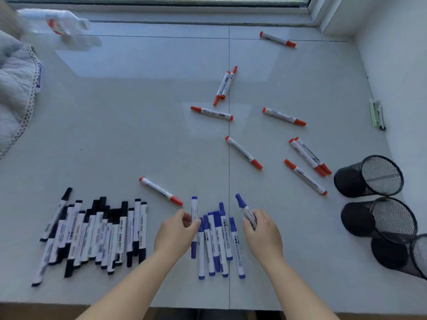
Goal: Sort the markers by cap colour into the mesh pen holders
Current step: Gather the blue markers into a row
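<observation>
Over blue pile, L hand [176, 232] & R hand [262, 230] each pinch marker.

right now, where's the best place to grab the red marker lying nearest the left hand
Take the red marker by the middle of its white barrel, coming straight down from above. It lies flat and alone on the table, slanting from upper left to lower right, so set thumb and finger across that slant. The left hand already grips a blue marker, as does the right hand.
</observation>
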Demonstrator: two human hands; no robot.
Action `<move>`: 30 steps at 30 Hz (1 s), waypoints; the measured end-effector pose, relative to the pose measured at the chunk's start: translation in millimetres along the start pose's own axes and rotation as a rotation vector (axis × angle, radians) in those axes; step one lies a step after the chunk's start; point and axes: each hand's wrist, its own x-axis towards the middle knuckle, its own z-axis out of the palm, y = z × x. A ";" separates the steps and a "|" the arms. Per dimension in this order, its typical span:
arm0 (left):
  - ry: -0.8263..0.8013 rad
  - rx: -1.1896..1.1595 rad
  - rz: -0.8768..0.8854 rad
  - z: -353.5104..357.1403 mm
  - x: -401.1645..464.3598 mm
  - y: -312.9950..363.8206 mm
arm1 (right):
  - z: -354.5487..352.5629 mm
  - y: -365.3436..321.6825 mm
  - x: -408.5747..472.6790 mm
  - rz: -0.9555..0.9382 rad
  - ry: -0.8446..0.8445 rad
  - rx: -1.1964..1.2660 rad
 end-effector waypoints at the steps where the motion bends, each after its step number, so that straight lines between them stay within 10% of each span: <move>1: -0.017 0.009 -0.026 3.2 -5.3 -8.7 | 5.5 1.3 -7.0 0.037 0.011 -0.007; 30: -0.127 0.174 0.059 -4.6 -24.7 -44.9 | 61.8 -16.5 -65.3 0.276 0.231 -0.092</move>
